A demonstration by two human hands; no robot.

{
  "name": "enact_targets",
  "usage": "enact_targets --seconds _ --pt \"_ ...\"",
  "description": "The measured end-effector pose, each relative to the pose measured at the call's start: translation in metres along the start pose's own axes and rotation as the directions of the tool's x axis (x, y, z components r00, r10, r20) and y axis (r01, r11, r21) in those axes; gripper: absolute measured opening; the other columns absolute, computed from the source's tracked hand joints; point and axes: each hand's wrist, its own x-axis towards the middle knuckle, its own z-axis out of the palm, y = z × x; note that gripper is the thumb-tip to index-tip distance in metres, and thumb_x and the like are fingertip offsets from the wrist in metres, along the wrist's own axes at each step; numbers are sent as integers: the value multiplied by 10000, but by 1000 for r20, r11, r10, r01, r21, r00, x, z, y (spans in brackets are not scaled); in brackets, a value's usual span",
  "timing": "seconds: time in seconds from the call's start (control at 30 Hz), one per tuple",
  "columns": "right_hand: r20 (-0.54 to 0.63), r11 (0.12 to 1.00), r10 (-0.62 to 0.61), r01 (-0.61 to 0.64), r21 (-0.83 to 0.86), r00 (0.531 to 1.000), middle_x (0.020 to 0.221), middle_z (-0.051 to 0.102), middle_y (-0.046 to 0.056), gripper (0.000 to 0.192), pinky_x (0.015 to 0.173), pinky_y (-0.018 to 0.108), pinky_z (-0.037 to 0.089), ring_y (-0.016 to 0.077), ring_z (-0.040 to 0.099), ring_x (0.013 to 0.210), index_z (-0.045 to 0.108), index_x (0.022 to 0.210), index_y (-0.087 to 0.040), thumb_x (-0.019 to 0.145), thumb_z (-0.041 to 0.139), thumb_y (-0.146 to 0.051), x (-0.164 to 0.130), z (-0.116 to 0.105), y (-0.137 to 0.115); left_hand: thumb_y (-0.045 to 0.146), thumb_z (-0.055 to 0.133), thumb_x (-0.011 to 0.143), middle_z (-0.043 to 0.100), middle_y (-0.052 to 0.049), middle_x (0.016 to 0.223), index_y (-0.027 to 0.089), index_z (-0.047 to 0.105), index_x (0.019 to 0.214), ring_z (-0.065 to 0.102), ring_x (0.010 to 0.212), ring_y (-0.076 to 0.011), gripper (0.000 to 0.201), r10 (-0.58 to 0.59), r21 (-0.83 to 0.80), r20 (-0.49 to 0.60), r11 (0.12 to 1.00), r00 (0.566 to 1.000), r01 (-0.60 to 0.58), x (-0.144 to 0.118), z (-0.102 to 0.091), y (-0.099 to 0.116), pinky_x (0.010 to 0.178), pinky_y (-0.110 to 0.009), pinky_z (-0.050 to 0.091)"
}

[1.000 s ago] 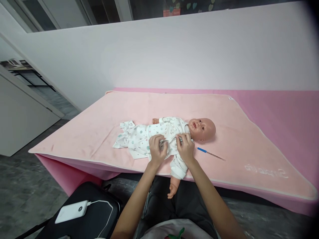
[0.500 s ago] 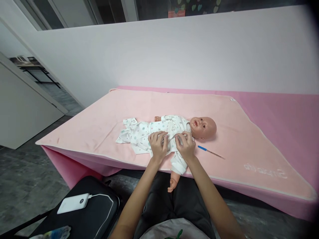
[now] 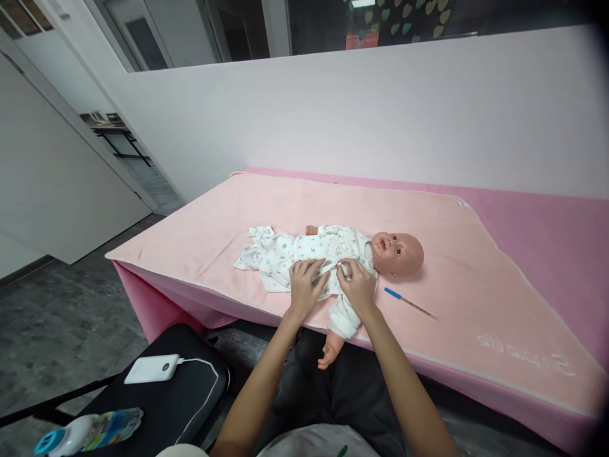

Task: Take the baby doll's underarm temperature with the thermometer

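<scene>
Even, diffuse indoor light, wide-angle view.

We see soft overhead illumination with no glare; the doll point(image 3: 342, 254) casts only a faint shadow on the pink blanket point(image 3: 476, 266), darkest beside its head. We note a bright ceiling lamp point(image 3: 363, 3) through the dark upper window. Straight wall lines bow toward the frame edges, and the right corners darken into vignetting. Focus is sharp at centre; the bottle point(image 3: 88, 433) at lower left is slightly soft.

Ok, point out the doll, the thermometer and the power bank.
doll point(image 3: 397, 252), head view, on its face.
thermometer point(image 3: 393, 293), head view, on its blue end.
power bank point(image 3: 151, 369), head view, on its white top.
</scene>
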Motion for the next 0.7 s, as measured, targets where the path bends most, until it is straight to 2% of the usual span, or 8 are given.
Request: enact_targets --seconds 0.23,0.5,0.6,0.7 --pt "29 999 26 -27 22 999 605 614 -11 261 516 215 320 100 537 516 658 846 -213 901 456 -369 0 0 -1 283 431 929 661 -28 961 227 632 1052 545 917 -172 242 -57 -89 -38 995 998 54 3 1 -3 895 -353 357" --pt "30 1000 21 -20 -22 999 504 564 -29 204 492 230 328 105 514 452 678 893 -219 865 493 -298 2 3 -1 308 443 923 683 -23 877 215 667 951 560 848 -175 244 -121 -121 -71 986 990 112 4 3 -6 851 -360 384" --pt "-4 980 25 -24 197 1000 591 590 -11 186 513 236 383 110 525 494 657 910 -208 872 482 -258 1 -16 -21 325 425 927 680 -32 878 212 666 953 567 852 -178 267 -167 -164 -77 975 983 153 5 2 -6 851 -361 396" --pt "-29 844 51 -27 535 998 840 638 43 211 595 268 474 145 593 675 612 1046 -217 885 490 -276 -9 -47 -49 328 388 938 676 -41 925 210 650 1004 572 892 -181 294 -211 -232 -88 955 973 186 4 0 -5 872 -366 399"
